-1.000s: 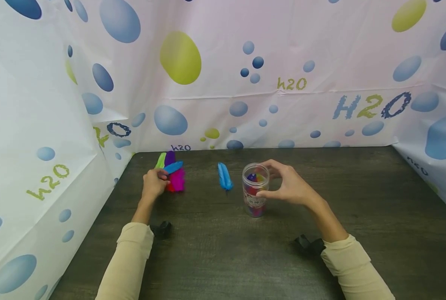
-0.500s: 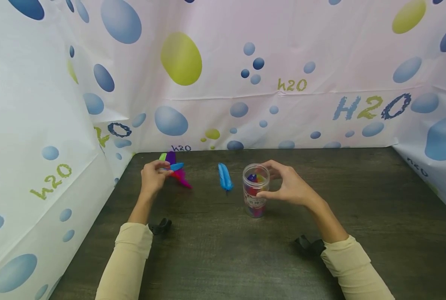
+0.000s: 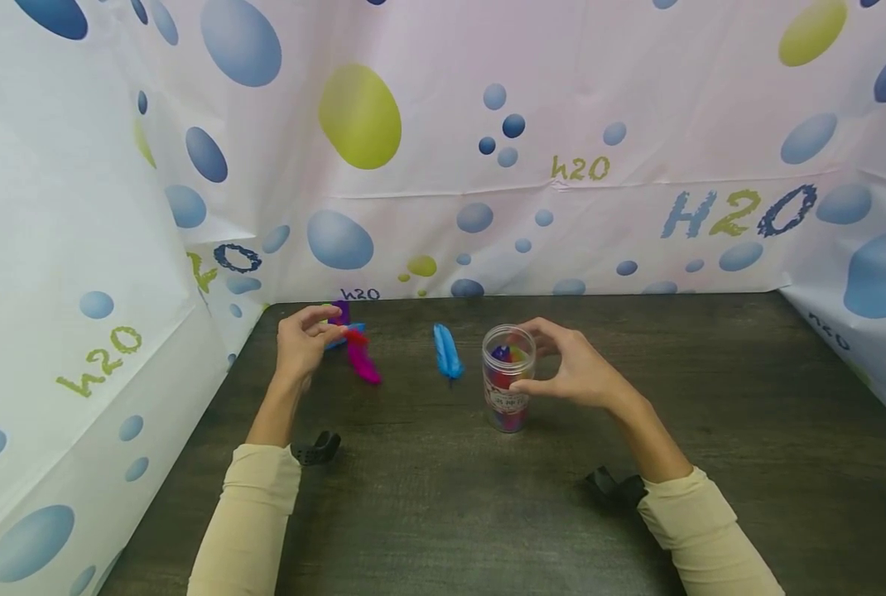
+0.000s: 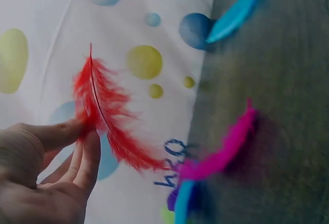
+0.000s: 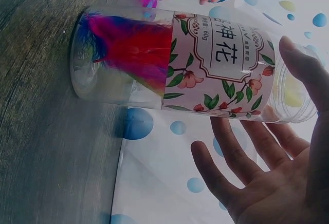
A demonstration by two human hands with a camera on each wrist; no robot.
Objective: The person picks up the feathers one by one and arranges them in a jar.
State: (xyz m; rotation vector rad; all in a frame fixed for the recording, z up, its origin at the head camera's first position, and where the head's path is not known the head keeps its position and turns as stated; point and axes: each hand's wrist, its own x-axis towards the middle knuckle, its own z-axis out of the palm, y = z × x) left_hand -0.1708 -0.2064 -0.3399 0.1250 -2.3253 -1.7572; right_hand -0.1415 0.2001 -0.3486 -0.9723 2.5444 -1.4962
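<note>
Between thumb and fingertips, my left hand (image 3: 297,348) pinches a red feather (image 4: 97,90), raised above a small group of feathers at the table's far left. In that group lie a magenta feather (image 3: 363,364), a blue feather (image 4: 183,203) and a purple feather (image 3: 342,311), partly covered by the hand in the head view. My right hand (image 3: 580,368) holds a clear jar (image 3: 508,406) near its top, thumb and fingers around it. The jar stands upright and lidless, with a floral label (image 5: 221,64) and several colourful feathers (image 5: 133,44) inside.
A separate blue feather (image 3: 446,352) lies between the group and the jar. The dark wooden table (image 3: 443,497) meets a bubble-printed sheet (image 3: 443,149) behind and at both sides. Dark straps (image 3: 318,449) are on both wrists.
My left hand has lifted the red feather out of the group and moved slightly away from me. The magenta feather has turned and lies slanted. The right hand and jar have stayed put.
</note>
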